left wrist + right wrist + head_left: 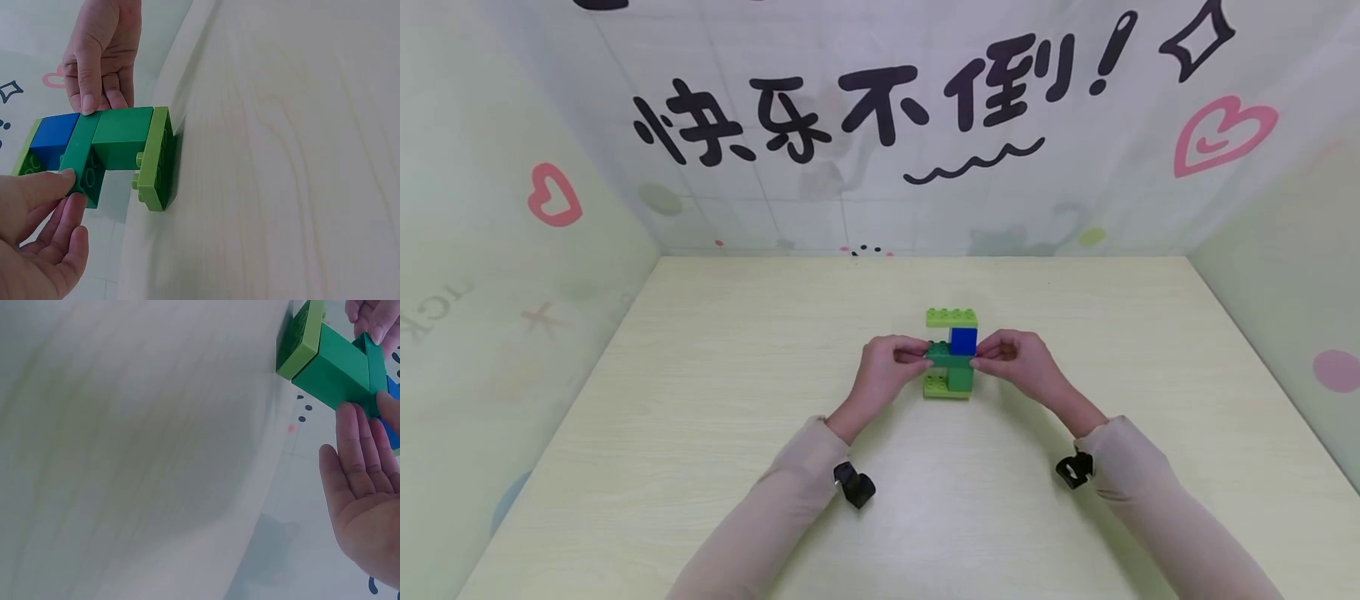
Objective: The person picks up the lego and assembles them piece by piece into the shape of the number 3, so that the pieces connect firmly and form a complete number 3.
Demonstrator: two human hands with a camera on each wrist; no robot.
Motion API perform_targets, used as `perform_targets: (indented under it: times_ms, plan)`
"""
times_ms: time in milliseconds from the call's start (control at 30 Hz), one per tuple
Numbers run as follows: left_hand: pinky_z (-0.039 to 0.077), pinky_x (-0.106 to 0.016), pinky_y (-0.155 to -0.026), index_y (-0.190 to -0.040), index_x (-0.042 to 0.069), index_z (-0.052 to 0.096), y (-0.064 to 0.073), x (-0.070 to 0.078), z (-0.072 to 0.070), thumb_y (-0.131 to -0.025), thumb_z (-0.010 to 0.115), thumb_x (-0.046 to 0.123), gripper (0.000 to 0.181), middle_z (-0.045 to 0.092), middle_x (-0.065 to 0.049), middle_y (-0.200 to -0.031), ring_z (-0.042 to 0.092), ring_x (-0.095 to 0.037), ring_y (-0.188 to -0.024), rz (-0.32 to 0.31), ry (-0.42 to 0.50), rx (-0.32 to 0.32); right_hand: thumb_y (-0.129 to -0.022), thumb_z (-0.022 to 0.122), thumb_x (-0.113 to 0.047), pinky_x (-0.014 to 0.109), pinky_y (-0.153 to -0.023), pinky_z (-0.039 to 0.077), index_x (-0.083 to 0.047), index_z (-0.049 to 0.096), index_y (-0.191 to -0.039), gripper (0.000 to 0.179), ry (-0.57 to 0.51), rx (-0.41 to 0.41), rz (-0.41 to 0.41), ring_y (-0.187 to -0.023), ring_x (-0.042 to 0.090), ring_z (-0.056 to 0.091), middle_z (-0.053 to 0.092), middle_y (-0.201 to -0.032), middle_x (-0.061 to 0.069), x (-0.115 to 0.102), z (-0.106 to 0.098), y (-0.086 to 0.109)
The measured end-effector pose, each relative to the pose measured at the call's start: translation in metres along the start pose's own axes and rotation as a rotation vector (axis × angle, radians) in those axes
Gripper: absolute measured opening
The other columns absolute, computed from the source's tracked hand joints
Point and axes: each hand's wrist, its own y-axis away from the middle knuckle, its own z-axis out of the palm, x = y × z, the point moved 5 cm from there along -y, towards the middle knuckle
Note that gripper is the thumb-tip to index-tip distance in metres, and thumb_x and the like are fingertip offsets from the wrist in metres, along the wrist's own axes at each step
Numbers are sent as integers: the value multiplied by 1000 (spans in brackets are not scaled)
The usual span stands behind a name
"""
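Note:
A stack of toy building bricks stands upright on the table. At its bottom is a lime-green plate brick, carrying a green block. Across that lies a flat dark green brick, then a blue block, with another lime-green brick on top. My left hand pinches the free left end of the dark green brick between thumb and fingers. Opposite it, my right hand pinches the right end, seen close in the right wrist view with the fingers nearly straight.
The pale wood table meets a white printed backdrop at the back and on both sides. A black wrist device hangs at the left sleeve, and another black device at the right.

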Motion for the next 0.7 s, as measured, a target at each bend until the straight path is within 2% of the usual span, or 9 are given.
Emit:
perform_targets:
  times_ms: [300, 500, 700]
  plan:
    - [51, -23, -67, -98, -3, 69, -5, -3, 0, -76, 72, 1, 22, 68, -14, -91, 65, -19, -78, -6, 19, 29, -81, 70, -8, 24, -67, 50, 6, 63, -97, 22, -4, 21, 11, -77, 18, 64, 66, -88, 14, -1, -1, -4]
    - [51, -23, -67, -98, -1, 70, -8, -5, 0, -76, 73, 1, 22, 68, -12, -92, 66, -18, -79, -36, 21, 43, -81, 70, -10, 22, -67, 49, 8, 63, -100, 27, -9, 31, 44, -79, 19, 64, 66, -90, 16, -1, -2, -6]
    - [50, -22, -67, -97, -1, 70, -10, -7, -1, -75, 73, 1, 22, 69, -11, -89, 66, -17, -78, -40, 1, 56, -81, 70, -9, 23, -68, 50, 8, 62, -101, 27, -16, 39, 62, -81, 19, 65, 66, -92, 18, 0, -1, -8]
